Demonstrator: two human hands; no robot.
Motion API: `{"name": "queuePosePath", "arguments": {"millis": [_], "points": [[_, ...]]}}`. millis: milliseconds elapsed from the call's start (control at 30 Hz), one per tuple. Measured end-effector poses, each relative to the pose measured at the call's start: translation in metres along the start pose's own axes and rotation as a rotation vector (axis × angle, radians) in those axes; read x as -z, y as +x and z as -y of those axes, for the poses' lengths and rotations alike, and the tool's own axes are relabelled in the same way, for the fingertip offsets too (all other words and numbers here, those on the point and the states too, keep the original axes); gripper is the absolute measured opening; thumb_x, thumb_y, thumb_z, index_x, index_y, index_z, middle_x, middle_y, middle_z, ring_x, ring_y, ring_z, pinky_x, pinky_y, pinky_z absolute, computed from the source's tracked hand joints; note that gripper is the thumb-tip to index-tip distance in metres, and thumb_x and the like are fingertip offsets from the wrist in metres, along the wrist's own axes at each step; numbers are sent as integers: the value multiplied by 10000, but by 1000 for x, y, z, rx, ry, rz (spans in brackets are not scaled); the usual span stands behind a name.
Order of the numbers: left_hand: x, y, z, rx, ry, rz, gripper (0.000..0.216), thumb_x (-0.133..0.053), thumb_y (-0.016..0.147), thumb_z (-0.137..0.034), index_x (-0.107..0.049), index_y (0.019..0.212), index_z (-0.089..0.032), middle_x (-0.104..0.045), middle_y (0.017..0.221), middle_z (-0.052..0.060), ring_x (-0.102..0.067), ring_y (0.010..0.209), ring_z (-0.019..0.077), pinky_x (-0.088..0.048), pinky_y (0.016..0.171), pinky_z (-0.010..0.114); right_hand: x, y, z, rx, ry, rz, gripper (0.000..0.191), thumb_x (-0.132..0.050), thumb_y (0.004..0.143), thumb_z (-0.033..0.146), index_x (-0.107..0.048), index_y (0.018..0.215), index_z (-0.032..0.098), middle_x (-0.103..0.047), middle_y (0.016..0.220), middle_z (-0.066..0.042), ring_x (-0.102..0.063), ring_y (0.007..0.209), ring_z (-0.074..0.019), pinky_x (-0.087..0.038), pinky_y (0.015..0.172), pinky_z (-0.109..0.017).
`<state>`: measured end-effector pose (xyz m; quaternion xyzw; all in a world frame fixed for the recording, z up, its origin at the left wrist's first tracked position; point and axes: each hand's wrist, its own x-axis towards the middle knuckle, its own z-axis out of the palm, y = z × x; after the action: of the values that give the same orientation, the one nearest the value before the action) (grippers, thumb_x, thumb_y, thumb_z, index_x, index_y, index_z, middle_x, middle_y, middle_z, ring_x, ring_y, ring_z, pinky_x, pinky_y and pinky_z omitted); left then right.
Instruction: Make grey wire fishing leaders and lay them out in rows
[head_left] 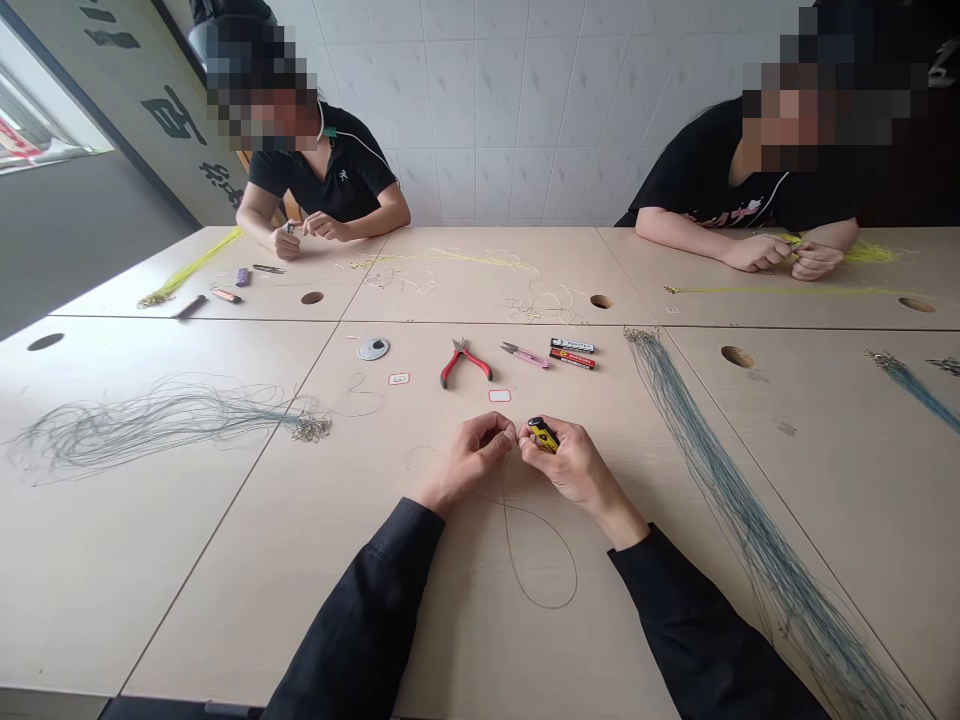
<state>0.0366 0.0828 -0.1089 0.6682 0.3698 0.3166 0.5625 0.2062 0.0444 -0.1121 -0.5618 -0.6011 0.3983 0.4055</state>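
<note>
Thin dark cord (577, 577) seems light, limp, best pinched near its end; left fingers (501, 432) pinch it, right fingers (531, 452) clasp a yellow-and-black lighter (544, 434).

From where I stand, the fingertips of the left hand (476, 450) and right hand (568, 462) cover how they grip the fine cord (551, 607). The right hand also hides part of a yellow-and-black lighter (544, 433). Both dark sleeves (360, 600) run out of view, as does the long blue-grey bundle (716, 450); a second blue bundle (911, 382) is cut off at the right. I can't read the tiny marks on the red-edged label (399, 379). Across the table, blurred squares mask the heads of the far-left person (330, 180) and the far-right person (750, 205), whose dark hair leaves my view on top.
</note>
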Motion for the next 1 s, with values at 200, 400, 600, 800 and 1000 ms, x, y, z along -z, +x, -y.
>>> {"name": "queuePosePath", "arguments": {"millis": [200, 400, 600, 800, 1000], "points": [[-3, 3, 3, 28, -102, -75, 249, -550, 887, -372, -548, 768, -153, -520, 699, -11, -457, 667, 107, -354, 633, 231, 2, 2, -1, -61, 58, -12, 241, -572, 845, 388, -609, 782, 159, -430, 637, 38, -367, 598, -104, -318, 559, -219], [-4, 4, 2, 38, -104, -107, 249, -581, 869, -375, -575, 774, -144, -548, 701, -3, -468, 655, 103, -351, 617, 231, 0, 1, 0, -87, 104, -20, 258, -587, 840, 405, -608, 778, 155, -439, 646, 32, -361, 601, -105, -304, 551, -223], [-4, 4, 0, 33, -89, -121, 237, -596, 854, -357, -579, 756, -143, -548, 684, -6, -460, 636, 98, -336, 589, 228, 0, 1, 0, -95, 119, -25, 265, -587, 840, 411, -608, 771, 156, -412, 634, 34, -342, 590, -102, -291, 537, -222], [-5, 6, 6, 15, -120, -114, 225, -595, 862, -354, -588, 783, -144, -566, 713, 4, -493, 662, 106, -373, 621, 234, 0, 1, 1, -110, 135, -7, 266, -599, 828, 416, -620, 787, 154, -380, 625, 40, -302, 574, -95, -262, 514, -223], [-5, 5, 2, 25, -128, -126, 241, -603, 852, -371, -586, 778, -143, -567, 703, 2, -499, 664, 107, -385, 634, 234, -1, 1, 0, -103, 145, -10, 271, -590, 827, 418, -599, 763, 154, -383, 622, 37, -308, 575, -97, -270, 516, -224]]}}
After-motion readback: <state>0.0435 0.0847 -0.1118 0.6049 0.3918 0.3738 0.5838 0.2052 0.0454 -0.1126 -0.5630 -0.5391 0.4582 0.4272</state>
